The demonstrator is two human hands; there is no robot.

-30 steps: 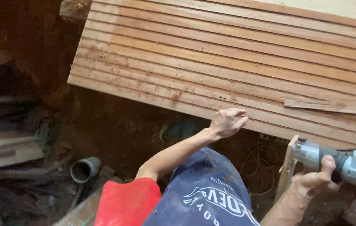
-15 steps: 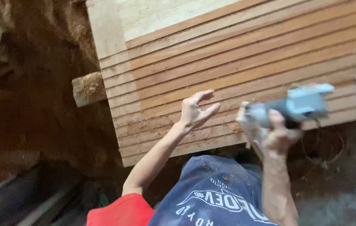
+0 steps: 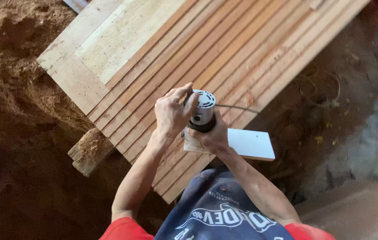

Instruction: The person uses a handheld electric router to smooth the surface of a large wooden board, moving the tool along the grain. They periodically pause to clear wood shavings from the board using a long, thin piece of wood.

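Observation:
A small grey power router [image 3: 202,110] with a white flat base plate [image 3: 251,143] stands upright on a row of long wooden strips [image 3: 224,58] laid side by side. My left hand [image 3: 171,113] wraps the top of its motor housing. My right hand [image 3: 213,135] grips the lower body and base from below. A thin black cord [image 3: 237,107] runs off the router to the right across the strips. The tool sits near the strips' near end.
A wider pale board [image 3: 109,40] lies along the far side of the strips. A rough wooden block [image 3: 89,151] sticks out beneath the stack at left. Heaps of reddish sawdust [image 3: 15,53] cover the ground at left; coiled wire [image 3: 317,89] lies on the dirt at right.
My right hand has brought the router from the right down onto the strips. My left hand left the wood and closed on the router's top. The view has swung.

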